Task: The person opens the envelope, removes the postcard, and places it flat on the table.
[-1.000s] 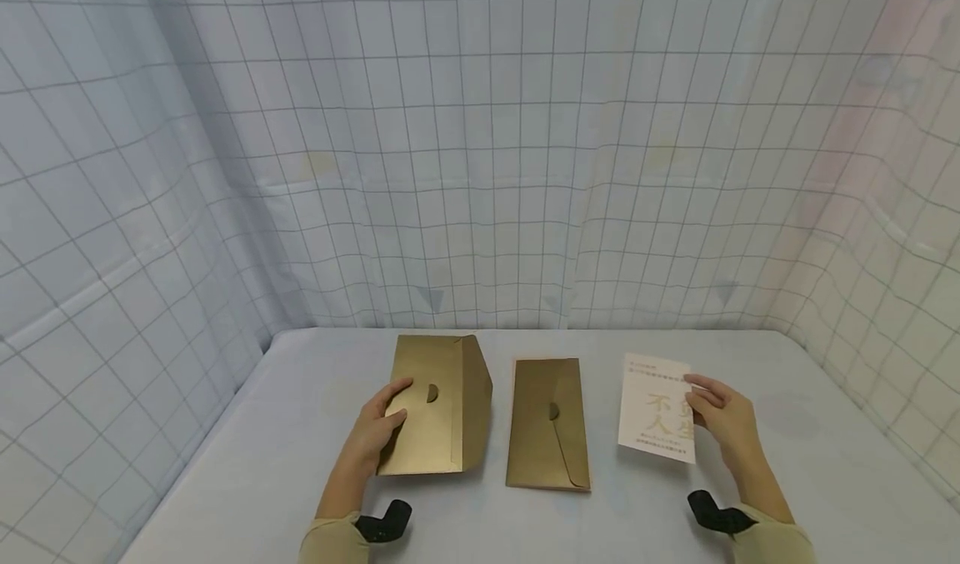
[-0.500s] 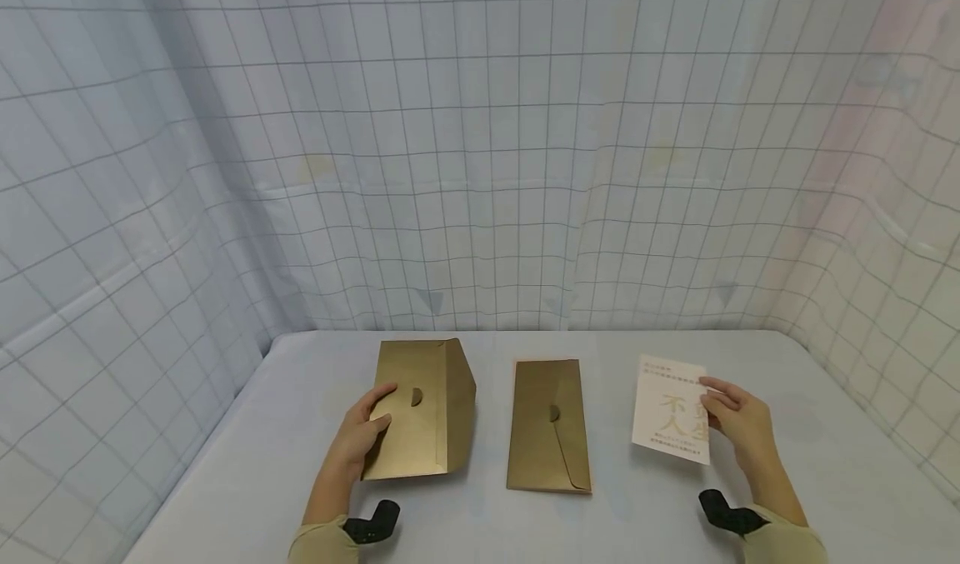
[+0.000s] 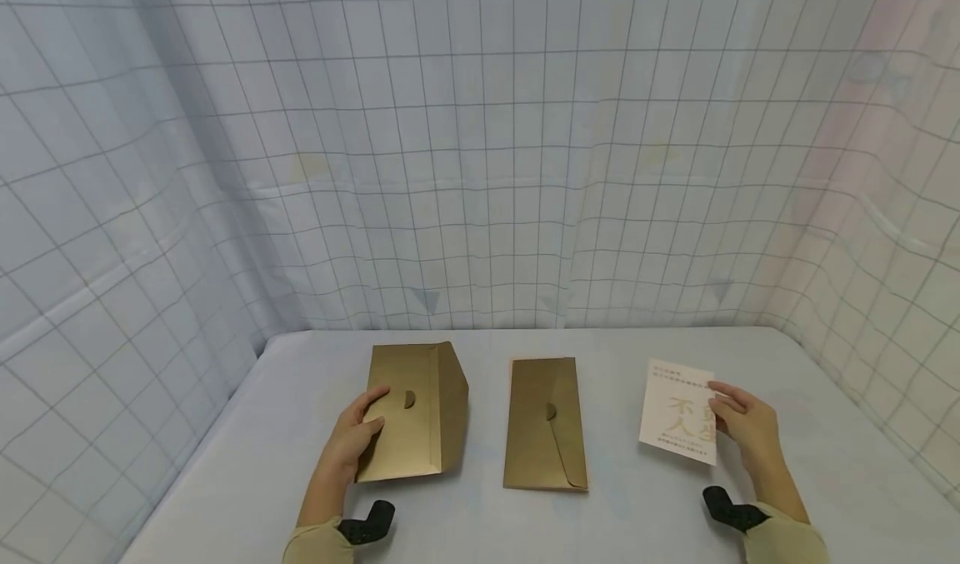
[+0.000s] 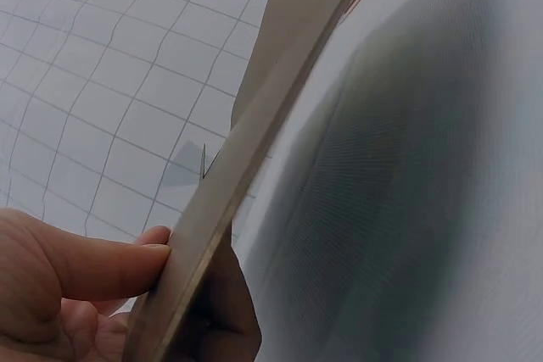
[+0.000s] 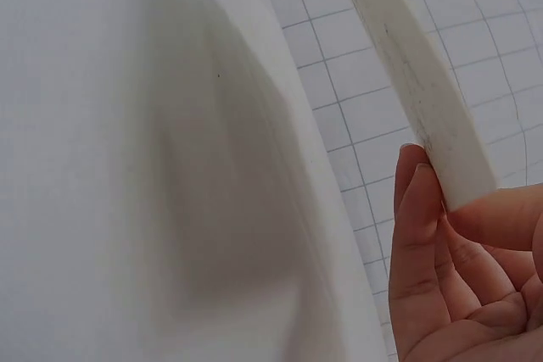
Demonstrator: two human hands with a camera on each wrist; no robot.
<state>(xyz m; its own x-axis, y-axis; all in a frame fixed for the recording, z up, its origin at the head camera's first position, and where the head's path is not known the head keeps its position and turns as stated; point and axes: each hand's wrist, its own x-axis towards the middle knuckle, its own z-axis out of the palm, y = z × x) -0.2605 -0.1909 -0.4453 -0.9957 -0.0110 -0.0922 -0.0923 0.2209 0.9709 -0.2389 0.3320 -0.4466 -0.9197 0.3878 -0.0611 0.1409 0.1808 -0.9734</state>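
Note:
At the left of the head view, my left hand (image 3: 351, 437) holds a gold envelope (image 3: 408, 447) by its left edge, with the flap (image 3: 454, 397) folded out to the right. The left wrist view has the thumb (image 4: 110, 269) on one face of the envelope (image 4: 212, 209) and fingers behind it, raised above its shadow. On the right, my right hand (image 3: 752, 432) pinches a white card (image 3: 677, 389) with gold characters by its right edge. From the right wrist, the card (image 5: 416, 82) appears nearly edge-on between thumb and fingers, off the table.
Between the hands a second gold envelope (image 3: 534, 447) lies flat on the white table (image 3: 480, 531), a pale edge showing along its left side. White curtains (image 3: 465, 156) with a grid pattern hang behind the table and at both sides.
My left hand has moved left with the gold envelope. The right hand has carried the card a little to the right. The middle envelope stays in place.

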